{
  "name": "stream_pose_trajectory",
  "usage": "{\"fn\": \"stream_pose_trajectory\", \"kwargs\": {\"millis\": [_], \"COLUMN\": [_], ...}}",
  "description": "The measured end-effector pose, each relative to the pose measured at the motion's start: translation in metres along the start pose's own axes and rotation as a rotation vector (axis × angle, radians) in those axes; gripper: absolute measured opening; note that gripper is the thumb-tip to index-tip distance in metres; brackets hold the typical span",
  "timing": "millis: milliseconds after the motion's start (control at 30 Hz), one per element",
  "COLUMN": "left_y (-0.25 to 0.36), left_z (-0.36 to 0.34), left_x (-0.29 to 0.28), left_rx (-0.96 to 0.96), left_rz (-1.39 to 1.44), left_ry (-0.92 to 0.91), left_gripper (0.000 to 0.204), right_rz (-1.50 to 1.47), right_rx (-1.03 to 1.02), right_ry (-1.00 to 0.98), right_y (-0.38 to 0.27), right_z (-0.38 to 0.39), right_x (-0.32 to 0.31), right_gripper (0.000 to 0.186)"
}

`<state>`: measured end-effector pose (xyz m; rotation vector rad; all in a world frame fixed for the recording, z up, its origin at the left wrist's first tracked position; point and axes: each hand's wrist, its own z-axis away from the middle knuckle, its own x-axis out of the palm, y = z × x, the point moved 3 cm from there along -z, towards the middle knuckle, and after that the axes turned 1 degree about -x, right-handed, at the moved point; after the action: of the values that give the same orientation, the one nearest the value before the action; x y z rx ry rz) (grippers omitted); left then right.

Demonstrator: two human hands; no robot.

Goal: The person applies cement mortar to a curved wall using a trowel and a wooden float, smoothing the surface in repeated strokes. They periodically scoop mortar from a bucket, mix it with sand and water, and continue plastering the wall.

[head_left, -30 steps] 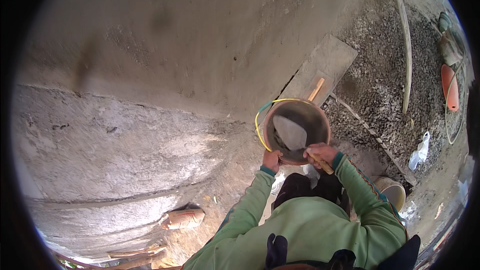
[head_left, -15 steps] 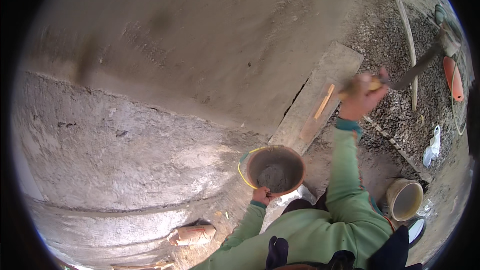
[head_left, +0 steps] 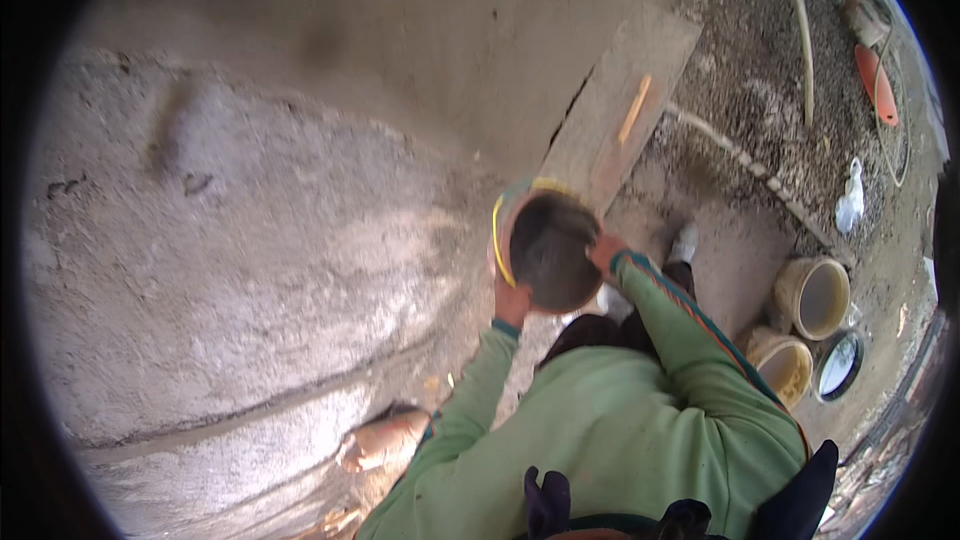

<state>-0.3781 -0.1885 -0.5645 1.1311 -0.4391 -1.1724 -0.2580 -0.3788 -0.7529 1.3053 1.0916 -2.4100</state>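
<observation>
A brown bucket (head_left: 566, 309) with a yellow handle stands tilted in front of my body, with dark wet mortar (head_left: 550, 265) inside. My left hand (head_left: 513, 302) is closed on its near left rim, next to the handle. At the right rim, my right hand (head_left: 604, 251) is closed, its fingers partly hidden and smeared by motion. It grips a trowel (head_left: 574, 222), whose blurred dark blade reaches into the bucket; the trowel's handle is hidden in the hand.
Beyond the bucket lies a board (head_left: 650, 45) with a thin wooden strip (head_left: 635, 110) on it. A smooth grey surface (head_left: 400, 50) fills the far side. Gravel (head_left: 745, 70), a pole (head_left: 800, 30), a white plastic bag (head_left: 850, 198) and several buckets (head_left: 790, 305) are at right.
My right hand has come back from the far right to the bucket, bringing the trowel blade into it. The view has shifted, and another bucket now shows at right.
</observation>
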Motion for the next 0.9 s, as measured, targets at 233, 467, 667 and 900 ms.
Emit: {"fn": "stream_pose_trajectory", "kwargs": {"millis": [233, 467, 667, 900], "left_y": [0.069, 0.059, -0.029, -0.093], "left_z": [-0.013, -0.024, -0.043, 0.042], "left_x": [0.002, 0.011, -0.020, -0.080], "left_rx": [-0.024, -0.164, -0.375, -0.525], "left_rz": [-0.038, 0.168, 0.693, 0.684], "left_ry": [-0.157, -0.126, -0.167, 0.205], "left_gripper": [0.062, 0.045, 0.011, 0.010], "right_rz": [-0.332, -1.297, -1.723, -2.108], "right_rx": [-0.072, 0.055, -0.037, -0.714], "right_ry": [0.038, -0.353, 0.084, 1.066], "right_y": [-0.074, -0.085, -0.076, -0.047], "right_z": [0.021, 0.118, 0.112, 0.155], "right_x": [-0.071, -0.151, -0.194, -0.399], "right_gripper": [0.036, 0.033, 0.032, 0.034]}}
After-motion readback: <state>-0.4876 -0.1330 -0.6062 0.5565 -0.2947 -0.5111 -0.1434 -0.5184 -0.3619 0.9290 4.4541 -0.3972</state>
